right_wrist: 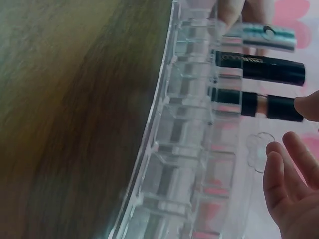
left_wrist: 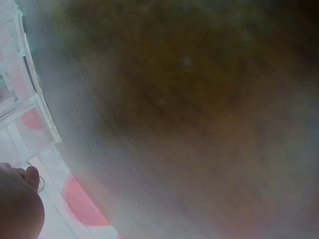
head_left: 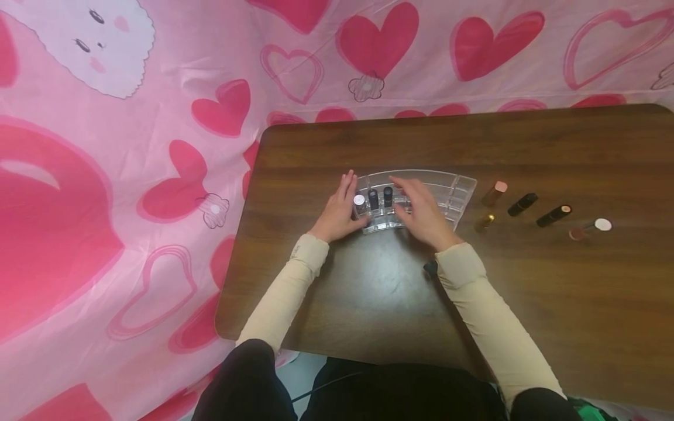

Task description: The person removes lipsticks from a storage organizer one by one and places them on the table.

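Note:
A clear, curved lipstick organizer [head_left: 416, 175] with several compartments lies on the table. Standing in its left end are a white-topped tube [head_left: 359, 202] and two black lipsticks, one in the middle [head_left: 373, 199] and one further right [head_left: 388, 196]. My left hand [head_left: 337, 213] rests against the organizer's left end, fingers straight, thumb at the front edge. Over the organizer is my right hand [head_left: 421, 213], its fingers apart. In the right wrist view, its thumb [right_wrist: 309, 106] is at the top of the rightmost black lipstick [right_wrist: 279, 107], while the other fingers stand away from it.
Right of the organizer are a pink-topped lipstick [head_left: 495, 193], a gold-topped tube [head_left: 487, 222], a black lipstick [head_left: 523, 204], a black tube with a gold end [head_left: 554, 216] and a white-capped tube [head_left: 602, 225]. A small black object [head_left: 430, 269] lies beside my right wrist.

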Demonstrator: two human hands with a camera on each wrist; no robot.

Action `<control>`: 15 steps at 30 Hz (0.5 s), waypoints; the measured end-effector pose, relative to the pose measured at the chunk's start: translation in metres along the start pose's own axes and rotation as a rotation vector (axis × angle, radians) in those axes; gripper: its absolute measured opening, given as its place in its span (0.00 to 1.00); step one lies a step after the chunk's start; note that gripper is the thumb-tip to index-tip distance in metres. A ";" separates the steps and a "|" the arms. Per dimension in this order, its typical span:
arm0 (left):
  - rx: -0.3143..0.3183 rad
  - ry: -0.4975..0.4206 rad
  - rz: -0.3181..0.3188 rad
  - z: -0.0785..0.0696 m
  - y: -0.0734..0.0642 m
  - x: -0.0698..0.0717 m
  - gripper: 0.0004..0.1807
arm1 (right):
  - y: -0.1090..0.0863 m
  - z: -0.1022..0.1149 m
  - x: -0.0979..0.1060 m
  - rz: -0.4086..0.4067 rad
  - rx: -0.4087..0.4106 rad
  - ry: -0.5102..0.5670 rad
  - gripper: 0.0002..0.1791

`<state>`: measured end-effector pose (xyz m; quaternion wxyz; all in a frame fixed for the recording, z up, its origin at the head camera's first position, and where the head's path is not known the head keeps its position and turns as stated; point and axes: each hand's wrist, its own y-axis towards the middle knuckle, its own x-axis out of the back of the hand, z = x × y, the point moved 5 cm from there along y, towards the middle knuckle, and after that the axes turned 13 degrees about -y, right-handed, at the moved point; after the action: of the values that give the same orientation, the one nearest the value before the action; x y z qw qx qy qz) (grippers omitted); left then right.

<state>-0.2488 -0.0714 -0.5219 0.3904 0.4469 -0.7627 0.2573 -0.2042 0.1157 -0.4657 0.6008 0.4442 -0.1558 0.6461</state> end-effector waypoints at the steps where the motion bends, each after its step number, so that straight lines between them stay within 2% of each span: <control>1: -0.003 0.001 -0.001 0.000 0.000 0.000 0.59 | 0.002 0.000 -0.002 0.007 0.000 -0.011 0.31; 10: -0.019 0.000 -0.008 0.000 0.000 0.000 0.59 | 0.010 -0.002 -0.016 0.063 -0.034 -0.065 0.25; 15: -0.017 -0.008 -0.008 -0.001 -0.001 0.001 0.59 | 0.011 -0.002 -0.019 0.065 -0.049 -0.083 0.23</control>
<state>-0.2481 -0.0722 -0.5203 0.3922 0.4478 -0.7644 0.2476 -0.2173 0.1023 -0.4777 0.5833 0.4503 -0.2108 0.6423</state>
